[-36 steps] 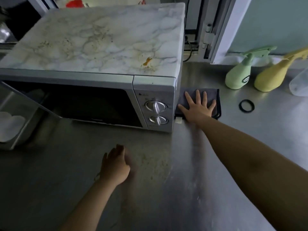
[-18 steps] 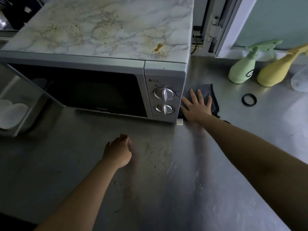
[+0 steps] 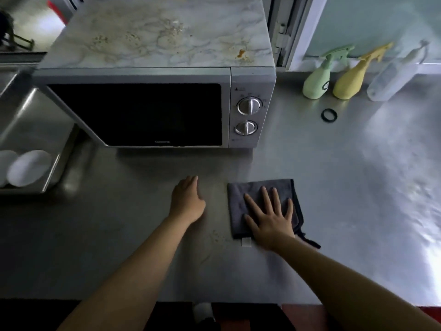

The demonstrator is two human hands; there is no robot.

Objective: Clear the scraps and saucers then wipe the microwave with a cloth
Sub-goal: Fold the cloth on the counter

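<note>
The right hand (image 3: 270,217) lies flat on the grey cloth (image 3: 262,204), its grip spread, all fingers straight and pressing the cloth down on the counter (image 3: 358,211). It pinches nothing. The left hand (image 3: 187,200) rests beside it on the bare steel, fingers together and loosely bent, holding nothing, with a few crumbs (image 3: 218,236) lying between the two hands.

The cloth is folded to a square and lies in front of the microwave (image 3: 155,75), apart from it, below the two knobs. I judge it soft, light and limp; it will slide easily on the smooth metal under a flat palm, but for lifting it to the stained marble-pattern top it is better to gather it at the middle or pinch a folded edge, because a corner alone would let it hang open.

Half a second ago the cloth was at the right side wall of the microwave, touching its base, with the hand on it. Now it has been dragged forward to the open counter. The left hand stayed nearly where it was.
</note>
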